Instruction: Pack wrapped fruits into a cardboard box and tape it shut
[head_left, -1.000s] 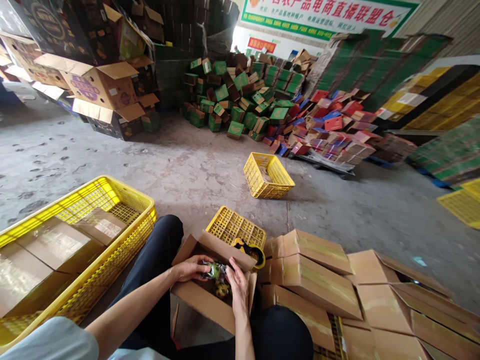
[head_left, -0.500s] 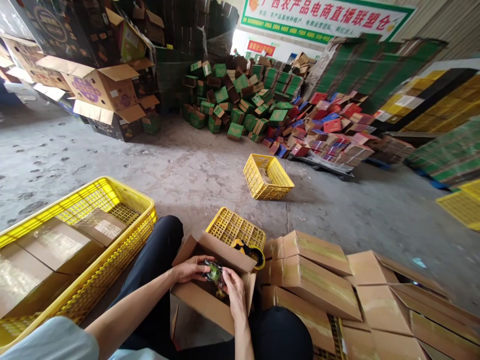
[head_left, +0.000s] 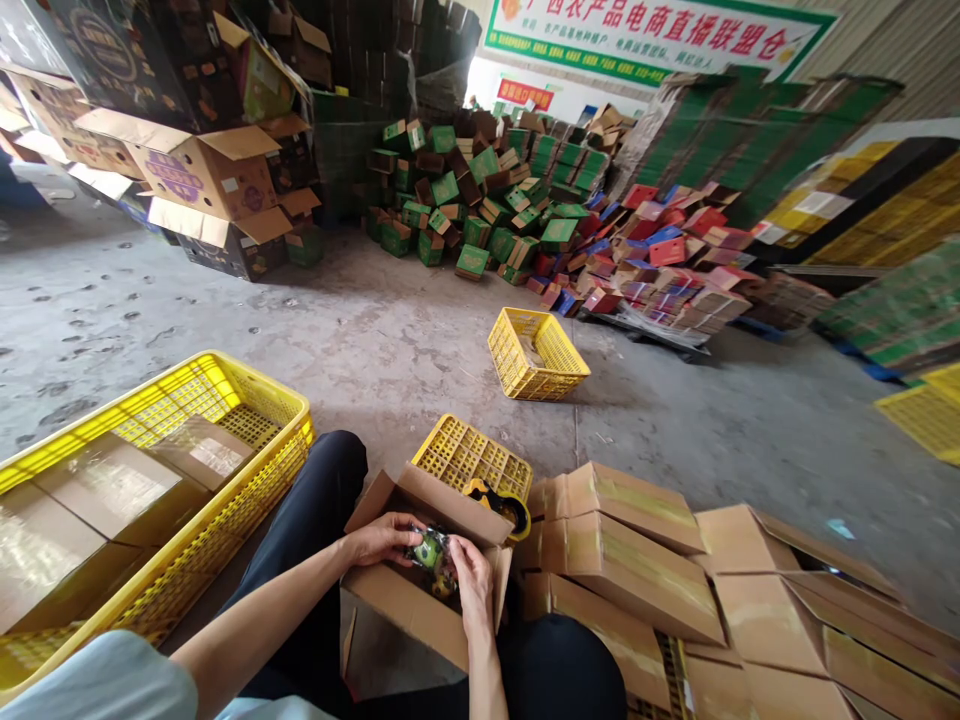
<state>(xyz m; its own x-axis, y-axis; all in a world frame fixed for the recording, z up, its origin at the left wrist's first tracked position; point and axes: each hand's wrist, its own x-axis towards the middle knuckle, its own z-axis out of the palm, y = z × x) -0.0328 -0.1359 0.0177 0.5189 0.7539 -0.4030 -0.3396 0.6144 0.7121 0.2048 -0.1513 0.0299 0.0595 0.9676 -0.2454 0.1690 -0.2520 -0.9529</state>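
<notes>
Between my two hands is a green round fruit in a clear plastic bag [head_left: 428, 549], held over an open cardboard box [head_left: 409, 607]. My left hand [head_left: 386, 540] pinches the bag's left side. On the other side, my right hand [head_left: 471, 575] grips the bag with its fingers closed. Inside the box, just below the bag, lie more wrapped, yellowish and dark pieces [head_left: 444, 584], partly hidden by my right hand. The box has its flaps raised and sits between my legs. A yellow and black tape dispenser [head_left: 501, 503] rests beyond its far flap.
An upturned yellow crate [head_left: 469, 452] stands behind the box. At left, a large yellow crate [head_left: 296, 425] holds closed cartons [head_left: 112, 490]. Cardboard boxes [head_left: 637, 560] are stacked to my right. Farther off are another yellow crate [head_left: 536, 375] and heaped green boxes [head_left: 472, 262].
The bagged fruit has turned slightly in my hands, showing more of its green side. My right hand has shifted a little; the box and surroundings stay as they were.
</notes>
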